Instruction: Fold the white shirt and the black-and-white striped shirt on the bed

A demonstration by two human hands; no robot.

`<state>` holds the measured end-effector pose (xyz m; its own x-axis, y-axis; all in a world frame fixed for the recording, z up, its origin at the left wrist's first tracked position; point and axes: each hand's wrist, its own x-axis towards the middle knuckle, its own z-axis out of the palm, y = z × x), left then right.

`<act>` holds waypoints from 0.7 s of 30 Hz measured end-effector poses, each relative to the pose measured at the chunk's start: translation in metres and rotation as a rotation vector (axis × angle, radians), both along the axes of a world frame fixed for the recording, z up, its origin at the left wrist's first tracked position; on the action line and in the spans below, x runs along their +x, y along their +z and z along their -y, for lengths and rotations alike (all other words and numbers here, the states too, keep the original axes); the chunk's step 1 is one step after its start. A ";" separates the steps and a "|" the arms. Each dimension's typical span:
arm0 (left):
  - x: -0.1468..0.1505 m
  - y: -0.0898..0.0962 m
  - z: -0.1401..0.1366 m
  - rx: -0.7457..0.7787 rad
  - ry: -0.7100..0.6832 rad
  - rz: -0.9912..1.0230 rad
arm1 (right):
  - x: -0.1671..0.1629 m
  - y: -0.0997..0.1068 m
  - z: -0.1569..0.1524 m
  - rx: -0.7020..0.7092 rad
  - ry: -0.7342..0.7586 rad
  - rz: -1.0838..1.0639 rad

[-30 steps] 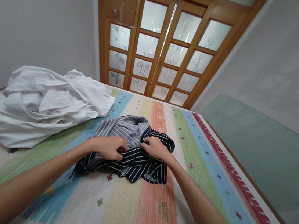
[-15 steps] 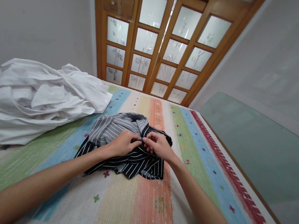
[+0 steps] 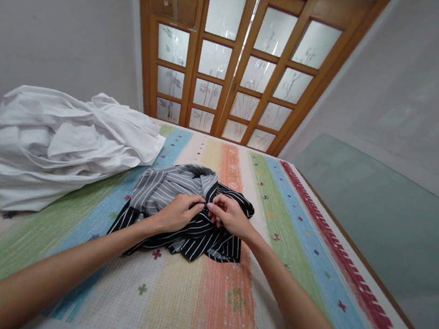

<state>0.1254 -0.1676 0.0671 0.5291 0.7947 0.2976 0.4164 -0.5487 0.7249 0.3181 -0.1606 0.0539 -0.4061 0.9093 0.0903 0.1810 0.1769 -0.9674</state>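
Note:
A black shirt with white stripes [image 3: 201, 238] lies crumpled on the striped mat, its paler grey inner side turned up at the left and its collar-like fold toward the back. My left hand [image 3: 180, 212] pinches the dark cloth near the middle of the garment, thumb against fingertips. Close beside it, my right hand [image 3: 230, 216] also pinches the fabric, its fingers curled. The two sets of fingertips nearly touch. Whatever small part of the cloth lies between them is too small to make out.
A heap of white cloth [image 3: 62, 148] lies at the left on the multicoloured mat [image 3: 166, 309]. Beyond the far edge stand wooden doors with glass panes [image 3: 233, 63]. A pale green panel [image 3: 376, 214] runs along the right side, against a grey wall [image 3: 429, 96].
My hands have barely moved; the left fingertips have drawn back very slightly to the left. Both still pinch the striped shirt, which lies in the same place.

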 end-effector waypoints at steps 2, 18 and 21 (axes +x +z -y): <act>-0.001 0.000 0.001 0.000 0.005 -0.003 | -0.002 0.000 -0.001 0.018 -0.009 0.019; -0.020 0.001 0.014 0.229 0.103 0.042 | 0.003 -0.004 -0.019 -0.144 -0.570 -0.270; -0.038 0.011 0.007 0.213 0.264 0.077 | 0.025 0.019 -0.024 -0.067 -0.755 -0.426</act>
<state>0.0877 -0.1743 0.0781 0.2837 0.8166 0.5027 0.5128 -0.5722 0.6400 0.3436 -0.1363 0.0728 0.3638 0.9309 0.0339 -0.1530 0.0956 -0.9836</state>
